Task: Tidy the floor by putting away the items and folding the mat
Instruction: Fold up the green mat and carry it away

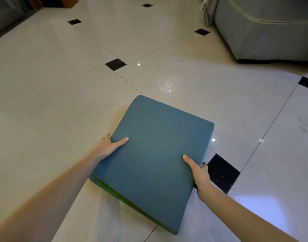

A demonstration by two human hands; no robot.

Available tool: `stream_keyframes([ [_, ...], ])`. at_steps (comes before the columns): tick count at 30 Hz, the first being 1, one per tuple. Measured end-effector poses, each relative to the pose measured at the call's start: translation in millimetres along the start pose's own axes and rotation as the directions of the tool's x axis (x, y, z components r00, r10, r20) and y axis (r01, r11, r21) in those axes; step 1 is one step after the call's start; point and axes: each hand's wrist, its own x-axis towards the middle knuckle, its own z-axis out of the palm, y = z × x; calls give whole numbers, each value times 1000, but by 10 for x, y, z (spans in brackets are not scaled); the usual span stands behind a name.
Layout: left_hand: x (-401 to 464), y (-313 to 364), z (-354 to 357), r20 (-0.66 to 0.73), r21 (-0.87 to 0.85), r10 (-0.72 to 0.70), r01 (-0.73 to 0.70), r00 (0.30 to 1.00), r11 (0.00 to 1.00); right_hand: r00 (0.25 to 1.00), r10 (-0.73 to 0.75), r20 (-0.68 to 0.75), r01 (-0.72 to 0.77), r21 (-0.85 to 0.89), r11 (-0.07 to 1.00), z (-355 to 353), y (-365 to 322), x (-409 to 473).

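- On the shiny cream tile floor with small black square tiles at the corners, little spots of light shine back like on glass.
- Far off at the top right stands a soft pale grey-green sofa with a cord trim and a dark base.
- At the top left there is a bit of brown wooden furniture beside a dark edge.
- Low in the middle of the view is the folded blue-green foam mat. It looks thick, smooth and squashy, with round corners and a curved fold at its far end. A bright green layer peeks out along its near left edge.
- The left hand grips the mat's left edge, thumb flat on top, fingers tucked round the side.
- The right hand grips the right edge the same way, thumb on top.
- Whether the mat rests on the floor or is lifted a little, I cannot tell.
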Motion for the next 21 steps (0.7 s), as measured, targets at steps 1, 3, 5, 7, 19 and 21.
stream_keyframes([
  [1, -16, 16, -5, 29, -36, -4, 5, 1000, 999, 1000, 4, 2, -4, 9, 1000, -4, -5, -5],
  [3, -85, 72, -14, 99, -93, -2, 12, 995, 996, 1000, 14, 2, -14, 2, 1000, -29, -15, 8],
  [5, -137, 127, -22, 154, -113, -7, 24, 988, 993, 999, 36, 27, -36, 6, 999, -74, -49, 17],
  [7, -176, 177, -28, 173, -117, -19, 40, 985, 992, 995, 68, 77, -72, 48, 996, -119, -96, 26],
  [19, -271, 279, -115, -50, 129, 142, -135, 989, 982, 992, -115, 45, 101, 237, 966, 39, -363, -159],
  [21, -345, 532, -188, -104, 172, 296, -276, 950, 946, 978, -197, 64, 178, 233, 956, 119, -559, -284],
])
